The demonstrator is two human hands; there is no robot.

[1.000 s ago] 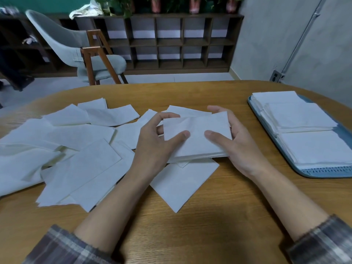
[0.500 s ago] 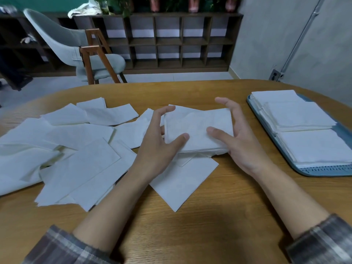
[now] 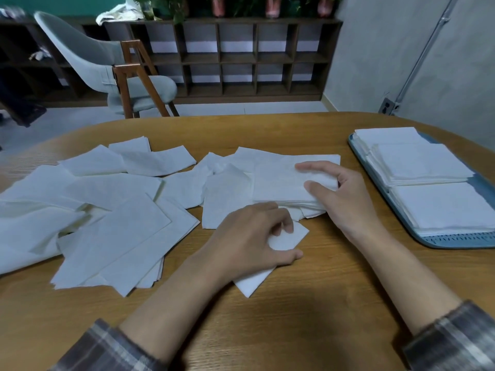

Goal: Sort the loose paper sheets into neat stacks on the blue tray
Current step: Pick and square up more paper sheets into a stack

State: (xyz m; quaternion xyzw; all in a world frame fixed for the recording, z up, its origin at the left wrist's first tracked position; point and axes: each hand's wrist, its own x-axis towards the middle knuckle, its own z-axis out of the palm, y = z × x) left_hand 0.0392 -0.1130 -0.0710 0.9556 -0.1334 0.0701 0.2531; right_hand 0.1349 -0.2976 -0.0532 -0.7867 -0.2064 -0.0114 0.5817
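A small stack of white sheets (image 3: 278, 180) lies on the wooden table (image 3: 294, 311) at centre. My right hand (image 3: 340, 196) holds its right end, thumb on top and fingers curled over the edge. Nearer to me, my left hand (image 3: 251, 239) pinches a single loose sheet (image 3: 284, 239) lying flat on the table. Many loose white sheets (image 3: 107, 210) are scattered across the left half. At the right, the blue tray (image 3: 455, 239) carries neat stacks of sheets (image 3: 439, 204).
A grey chair with wooden legs (image 3: 126, 79) stands beyond the table's far edge, in front of a low dark shelf unit (image 3: 241, 57). A grey wall with a conduit (image 3: 417, 60) rises at the right. Bare wood lies between my arms.
My left hand let go of the stack and moved down toward me onto the single sheet. The stack now lies flat, held by my right hand alone.
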